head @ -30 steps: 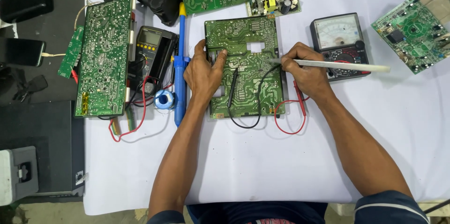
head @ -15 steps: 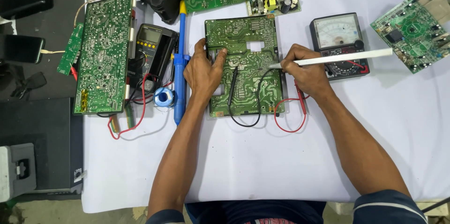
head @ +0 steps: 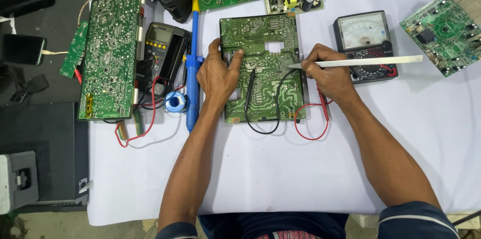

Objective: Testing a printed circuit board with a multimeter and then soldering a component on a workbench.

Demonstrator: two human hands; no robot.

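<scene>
Two hands on the job — the left hand [head: 216, 75] presses flat on the board [head: 260, 69], fingers curled over its left edge, pinning it solder-side up on the white table [head: 260, 179]. The right hand [head: 328, 76] pinches a thin pale tool [head: 361, 62], tip touching the board's right edge. Board looks stiff, light and fragile — best held by its edges. Black probe [head: 249, 89] lies on it, red probe [head: 323, 104] and analog meter [head: 366, 44] just beside.
</scene>
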